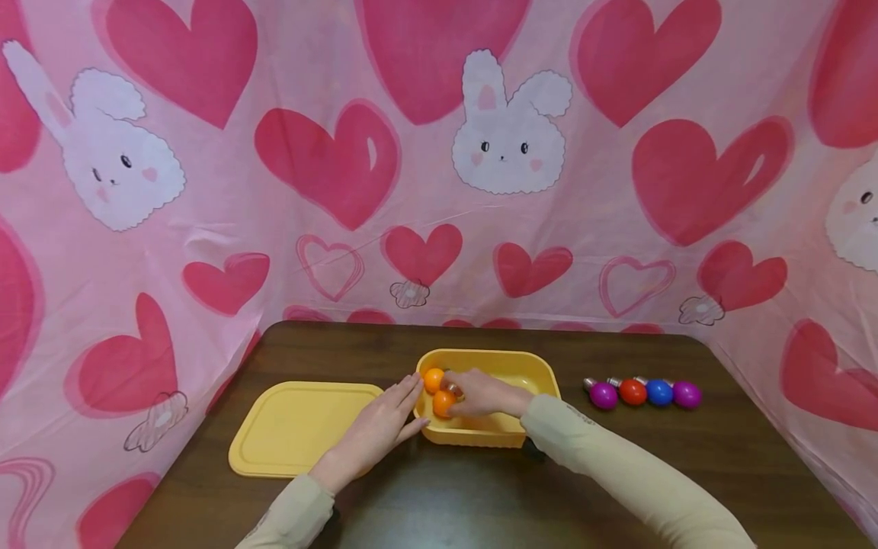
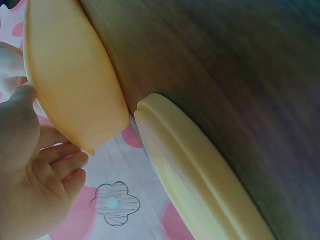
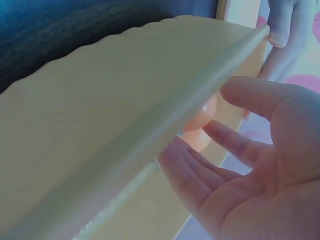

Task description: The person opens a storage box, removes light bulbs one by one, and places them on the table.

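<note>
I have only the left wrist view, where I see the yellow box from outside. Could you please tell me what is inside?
Observer: Two orange bulbs show at the left end of the box.
Operator: Thank you. Is something close to them?
Observer: Yes, the right grip; whether it holds one, I cannot tell.
Operator: And what is to the right of the box?
Observer: A row of four bulbs: purple, red, blue, purple.

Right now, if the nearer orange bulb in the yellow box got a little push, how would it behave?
The nearer orange bulb would probably roll, since it looks round. Not far, though, I'd guess: the other orange bulb and the wall of the yellow box are close. Its shine suggests it may be slippery.
</note>
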Demonstrator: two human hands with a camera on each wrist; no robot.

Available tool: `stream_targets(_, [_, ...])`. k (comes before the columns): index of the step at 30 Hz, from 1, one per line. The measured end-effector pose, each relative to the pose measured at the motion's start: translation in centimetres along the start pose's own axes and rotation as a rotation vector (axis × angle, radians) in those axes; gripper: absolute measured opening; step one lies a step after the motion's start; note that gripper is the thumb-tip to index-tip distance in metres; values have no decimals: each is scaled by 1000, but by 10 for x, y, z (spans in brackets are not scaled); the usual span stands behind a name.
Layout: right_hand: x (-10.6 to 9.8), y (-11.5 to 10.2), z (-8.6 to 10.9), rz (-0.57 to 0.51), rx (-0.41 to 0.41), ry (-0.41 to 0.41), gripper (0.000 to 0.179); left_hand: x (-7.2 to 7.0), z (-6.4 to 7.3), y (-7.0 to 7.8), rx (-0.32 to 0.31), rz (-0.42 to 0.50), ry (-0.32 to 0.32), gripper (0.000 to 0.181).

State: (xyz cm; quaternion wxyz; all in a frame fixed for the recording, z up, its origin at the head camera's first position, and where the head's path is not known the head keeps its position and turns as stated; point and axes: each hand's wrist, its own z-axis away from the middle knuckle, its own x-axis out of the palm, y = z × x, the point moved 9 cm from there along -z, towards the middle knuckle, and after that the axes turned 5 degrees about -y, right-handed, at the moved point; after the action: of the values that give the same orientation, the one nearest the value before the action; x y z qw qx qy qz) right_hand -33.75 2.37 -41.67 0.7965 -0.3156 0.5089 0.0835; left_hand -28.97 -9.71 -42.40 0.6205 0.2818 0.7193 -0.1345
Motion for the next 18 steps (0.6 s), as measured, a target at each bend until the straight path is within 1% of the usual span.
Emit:
stream_targets(2, [-1,1,-1,-10,8,-1,43,0,0,0,0,2,0,68])
stream_targets(5, [0,1,-3,-7,-6,5,34,-1,0,0,-3,9,-2,68])
stream_targets(7, [1,0,-3,6,-20,7,32,0,0,0,-2,12,-4,68])
stream_targets(12, [7,-2,-3,55,-37,3,36,0,0,1,9,9,-2,68])
stream_targets(15, [8,-1,-2,68,-21,5,40,-1,1,1,14,0,0,69])
stream_targets(18, [8,2,-1,69,4,-2,39,0,1,1,15,-8,2,69])
